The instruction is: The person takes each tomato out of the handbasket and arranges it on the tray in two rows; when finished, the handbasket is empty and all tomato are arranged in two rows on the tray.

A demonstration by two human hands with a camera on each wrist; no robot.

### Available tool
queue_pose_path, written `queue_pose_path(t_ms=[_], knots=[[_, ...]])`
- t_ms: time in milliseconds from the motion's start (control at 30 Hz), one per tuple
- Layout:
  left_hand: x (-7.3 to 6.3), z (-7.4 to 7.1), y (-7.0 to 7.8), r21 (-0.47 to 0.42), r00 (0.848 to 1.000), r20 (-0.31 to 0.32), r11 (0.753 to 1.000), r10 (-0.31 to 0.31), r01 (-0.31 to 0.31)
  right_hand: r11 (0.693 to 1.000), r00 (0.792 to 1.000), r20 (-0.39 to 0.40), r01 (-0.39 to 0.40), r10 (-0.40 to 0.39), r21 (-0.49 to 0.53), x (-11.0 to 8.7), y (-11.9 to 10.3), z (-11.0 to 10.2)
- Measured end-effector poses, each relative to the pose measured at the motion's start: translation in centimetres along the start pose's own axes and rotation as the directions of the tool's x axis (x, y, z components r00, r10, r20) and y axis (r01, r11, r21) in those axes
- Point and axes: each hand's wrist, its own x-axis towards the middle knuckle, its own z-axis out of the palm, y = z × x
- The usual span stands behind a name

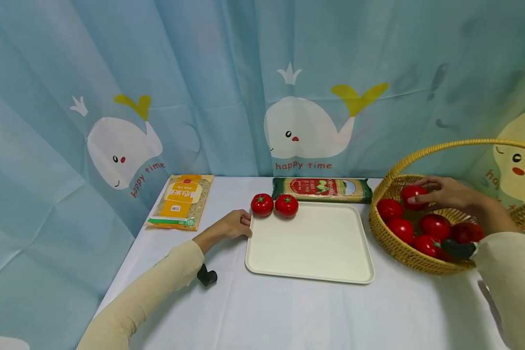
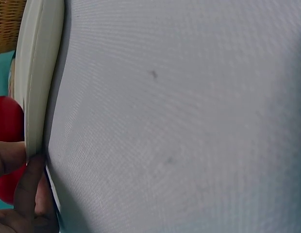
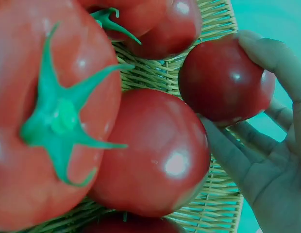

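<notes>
Red, round, glossy tomato (image 1: 414,198): in the mouth of a yellow woven basket (image 1: 387,243), right hand (image 1: 452,197) fingers curled round it. Cream rectangular tray (image 1: 306,248): edge pinched by left hand (image 1: 234,224) fingers; two red tomatoes (image 1: 262,206) at far-left corner. Orange-labelled clear packet (image 1: 179,204), Chinese characters; green-ended packet (image 1: 304,189), lettering unclear. Blue curtain (image 1: 218,97), "happy time".

Clock centred on the cream tray (image 1: 308,243). 9 o'clock: left hand (image 1: 234,224), fingers at the tray rim. Between 10 and 11: two red tomatoes (image 1: 261,205), side by side at the corner. 12: long green-ended package (image 1: 321,190), lying just behind. Between 9 and 10, farther out: bag with orange label (image 1: 181,201). 3: wicker basket (image 1: 384,243), arched handle, several tomatoes inside; right hand (image 1: 448,193) grips one tomato (image 1: 413,197) toward the basket's 12. Backdrop: blue curtain (image 1: 227,97), white whales.
</notes>
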Motion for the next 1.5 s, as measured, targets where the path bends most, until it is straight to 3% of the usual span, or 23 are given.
queue_pose_path(t_ms=[367, 600, 833, 967, 1067, 1200, 1333, 1500], knots=[[-0.2, -0.2, 0.2, 0.010, 1.000, 0.016, 1.000, 0.007, -0.008, 0.999, 0.999, -0.031, 0.024, -0.022, 0.036, -1.5, -0.7, -0.1], [-0.2, -0.1, 0.2, -0.005, 1.000, 0.013, 1.000, -0.018, 0.018, 0.997, 0.997, -0.041, 0.071, -0.072, -0.022, -2.6, -0.7, 0.1], [-0.2, 0.0, 0.1, 0.004, 1.000, 0.006, 1.000, -0.016, 0.015, 0.979, 0.984, -0.081, 0.147, -0.160, -0.145, -3.4, -0.9, 0.4], [-0.2, -0.1, 0.1, 0.007, 1.000, 0.004, 1.000, -0.015, 0.015, 0.976, 0.975, -0.066, 0.206, -0.211, -0.076, -4.0, -1.1, 0.9], [-0.2, -0.1, 0.1, 0.010, 1.000, 0.004, 1.000, -0.013, 0.013, 0.978, 0.977, -0.039, 0.208, -0.209, -0.035, -4.4, -1.3, 1.3], [-0.2, -0.1, 0.0, -0.009, 1.000, 0.016, 1.000, -0.006, 0.006, 0.978, 0.980, -0.032, 0.191, -0.195, -0.089, -5.1, -1.7, 1.7], [-0.3, -0.2, 0.2, -0.022, 0.999, 0.034, 1.000, 0.016, -0.015, 0.965, 0.971, -0.032, 0.232, -0.237, -0.123, -5.7, -2.3, 2.3], [-0.3, -0.4, 0.0, -0.020, 0.999, 0.038, 1.000, 0.023, -0.022, 0.964, 0.964, 0.026, 0.264, -0.264, 0.005, -6.4, -3.2, 3.4]])
